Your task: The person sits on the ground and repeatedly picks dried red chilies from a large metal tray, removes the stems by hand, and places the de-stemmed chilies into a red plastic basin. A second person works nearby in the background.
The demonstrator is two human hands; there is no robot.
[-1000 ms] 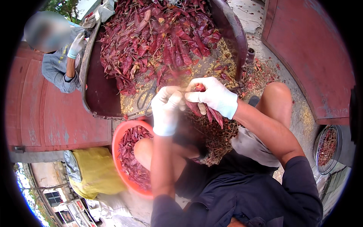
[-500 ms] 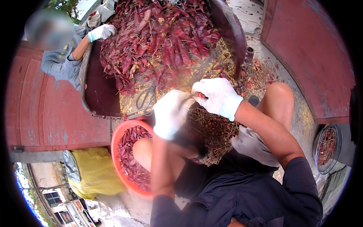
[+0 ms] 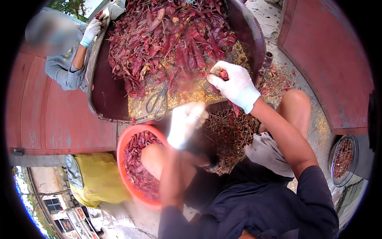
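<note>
Chillies (image 3: 171, 44) were heaped in the cart (image 3: 254, 42), many apparently remaining; fewer were gathered in the basin (image 3: 137, 130); stems (image 3: 230, 139) were piled nearby. The left hand (image 3: 185, 121) was blurred, opening and grip unclear; the right hand (image 3: 235, 82) was curled around a chilli (image 3: 223, 74).

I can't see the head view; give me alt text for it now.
White-gloved right hand holds dried red chilies at a dark red tub containing a chili heap; the blurred left hand is lower, apart. Scissors lie on the tub's seed-strewn floor, and an orange-red basin of chilies stands at lower left.
</note>
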